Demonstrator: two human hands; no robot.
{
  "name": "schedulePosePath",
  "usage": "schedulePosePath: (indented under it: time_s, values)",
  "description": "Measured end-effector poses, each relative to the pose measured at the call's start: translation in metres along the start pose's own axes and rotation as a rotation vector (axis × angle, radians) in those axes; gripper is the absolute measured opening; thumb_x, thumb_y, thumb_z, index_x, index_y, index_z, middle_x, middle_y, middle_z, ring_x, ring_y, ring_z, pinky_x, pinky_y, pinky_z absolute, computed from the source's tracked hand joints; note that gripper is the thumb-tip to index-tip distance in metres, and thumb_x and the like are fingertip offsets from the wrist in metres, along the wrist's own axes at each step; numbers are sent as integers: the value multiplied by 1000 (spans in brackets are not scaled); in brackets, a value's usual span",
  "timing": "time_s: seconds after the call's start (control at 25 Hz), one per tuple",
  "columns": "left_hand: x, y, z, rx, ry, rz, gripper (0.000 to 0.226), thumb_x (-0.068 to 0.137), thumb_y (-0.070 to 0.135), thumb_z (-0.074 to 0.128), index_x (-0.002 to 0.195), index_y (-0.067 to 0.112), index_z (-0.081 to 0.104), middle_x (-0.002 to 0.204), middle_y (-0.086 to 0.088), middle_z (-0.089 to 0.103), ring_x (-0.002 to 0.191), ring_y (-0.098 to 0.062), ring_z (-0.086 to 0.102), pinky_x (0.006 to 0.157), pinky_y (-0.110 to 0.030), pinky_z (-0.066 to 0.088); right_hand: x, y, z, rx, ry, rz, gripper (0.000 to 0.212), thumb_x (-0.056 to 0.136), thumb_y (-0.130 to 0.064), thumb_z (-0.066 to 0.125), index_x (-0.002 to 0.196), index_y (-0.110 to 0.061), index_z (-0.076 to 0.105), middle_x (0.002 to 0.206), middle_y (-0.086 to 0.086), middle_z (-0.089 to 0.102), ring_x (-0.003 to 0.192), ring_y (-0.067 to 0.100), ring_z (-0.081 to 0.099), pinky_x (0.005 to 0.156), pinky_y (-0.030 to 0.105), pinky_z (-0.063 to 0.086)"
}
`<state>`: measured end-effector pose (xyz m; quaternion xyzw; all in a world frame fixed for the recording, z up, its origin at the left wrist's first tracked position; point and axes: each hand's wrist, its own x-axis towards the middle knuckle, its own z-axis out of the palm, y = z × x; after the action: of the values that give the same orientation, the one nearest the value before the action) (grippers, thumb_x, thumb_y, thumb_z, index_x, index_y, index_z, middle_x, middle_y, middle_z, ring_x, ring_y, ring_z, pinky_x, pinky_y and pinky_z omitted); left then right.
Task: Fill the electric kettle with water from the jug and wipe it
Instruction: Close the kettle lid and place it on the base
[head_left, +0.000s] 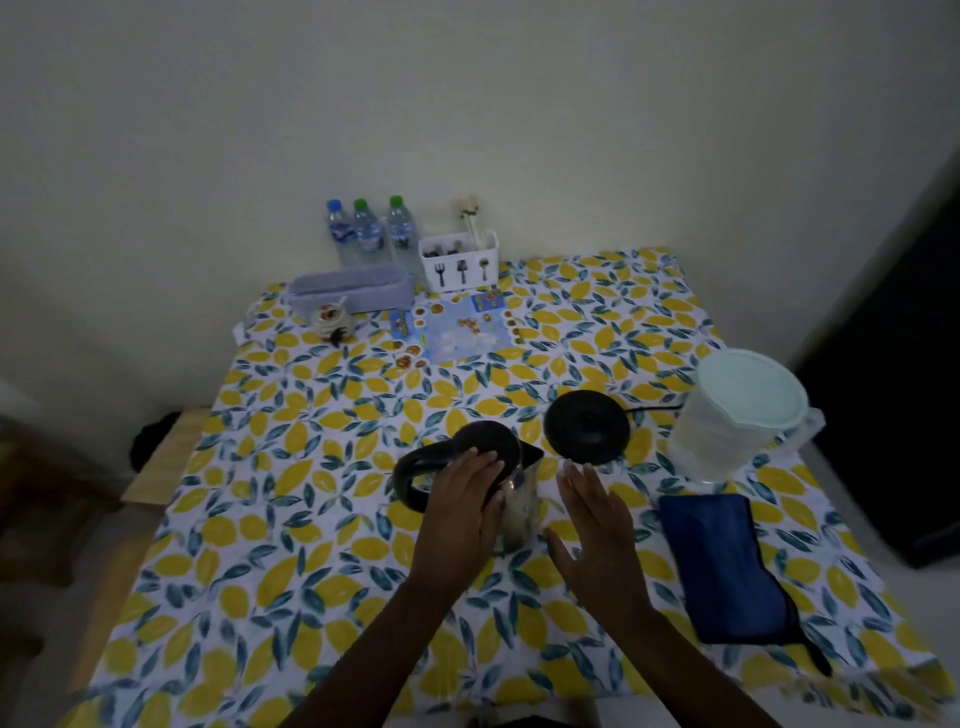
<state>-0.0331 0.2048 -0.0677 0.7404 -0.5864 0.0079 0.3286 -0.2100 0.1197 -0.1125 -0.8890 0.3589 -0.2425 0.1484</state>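
The steel electric kettle (519, 499) with a black lid and black handle stands in the middle of the table, off its round black base (587, 426), which lies just to its right and behind. My left hand (462, 509) rests on the kettle's lid and near side, fingers spread. My right hand (597, 525) hovers flat and open just right of the kettle, holding nothing. The clear plastic jug (727, 431) with a pale green lid holds water and stands at the right. A folded blue cloth (727, 566) lies in front of the jug.
The table wears a lemon-print cloth (291, 519). Along the back stand three water bottles (369, 234), a white cutlery holder (460, 265), a grey oblong box (348, 288), a small jar (332, 322) and a printed leaflet (457, 332). The base's cord (654, 409) runs right.
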Motion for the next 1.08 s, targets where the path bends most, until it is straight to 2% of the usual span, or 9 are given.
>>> schedulePosePath:
  time_s: [0.28, 0.44, 0.52, 0.64, 0.72, 0.8, 0.88, 0.96, 1.08]
  values:
    - [3, -59, -29, -18, -11, -150, 52, 95, 44, 38, 135, 11, 46, 138, -10, 51, 131, -24, 42, 109, -44, 38, 32, -54, 17, -171, -55, -115, 77, 91, -50, 47, 152, -19, 13, 160, 3, 15, 148, 20, 8, 114, 49, 19]
    - [9, -79, -28, -151, -130, -204, 63, 90, 58, 41, 133, 12, 46, 131, -9, 54, 121, -23, 49, 101, -41, 44, 37, -65, 25, -232, -118, -108, 82, 87, -51, 51, 152, -19, 14, 161, 4, 12, 147, 23, 10, 113, 51, 28]
    - [15, -85, -28, -239, -191, -256, 65, 85, 62, 50, 130, 16, 48, 126, -5, 56, 115, -19, 52, 98, -36, 46, 35, -65, 31, -201, -127, -93, 84, 86, -47, 55, 153, -20, 11, 161, 2, 8, 148, 22, 8, 113, 51, 27]
    - [30, -87, -34, -378, -223, -347, 40, 78, 43, 74, 108, 24, 55, 100, 5, 60, 92, -9, 59, 80, -25, 48, 35, -65, 36, -144, -101, -85, 87, 87, -42, 61, 153, -21, 8, 161, 0, 7, 148, 21, 5, 113, 46, 25]
    - [37, -85, -38, -417, -271, -394, 29, 77, 33, 78, 93, 26, 55, 86, 12, 57, 75, 4, 55, 65, -13, 41, 37, -63, 37, -110, -87, -107, 88, 86, -42, 64, 153, -20, 10, 161, 0, 11, 148, 23, 10, 112, 44, 32]
    - [41, -81, -34, -480, -283, -433, 26, 77, 28, 78, 83, 27, 53, 78, 9, 56, 65, 5, 55, 59, -10, 41, 41, -58, 37, -61, -70, -116, 92, 82, -38, 69, 152, -19, 12, 161, -2, 6, 147, 23, 12, 110, 38, 36]
    - [42, -73, -28, -537, -247, -473, 24, 77, 28, 78, 85, 23, 56, 79, 3, 59, 66, 1, 57, 61, -13, 42, 46, -50, 32, -19, -51, -109, 97, 79, -34, 74, 152, -20, 12, 162, -6, 0, 147, 21, 10, 106, 32, 39]
    - [53, -60, -22, -580, -220, -490, 30, 77, 31, 78, 94, 15, 59, 86, -5, 61, 76, -12, 60, 66, -25, 44, 52, -41, 22, 0, -20, -104, 98, 79, -31, 74, 153, -20, 11, 162, -5, 1, 148, 21, 9, 104, 29, 41]
    - [87, -34, -8, -613, -214, -463, 27, 77, 31, 78, 91, 18, 59, 88, -5, 62, 82, -20, 61, 71, -35, 49, 69, -17, -2, -5, 60, -80, 95, 80, -29, 74, 152, -20, 12, 161, -3, 6, 148, 22, 10, 106, 27, 37]
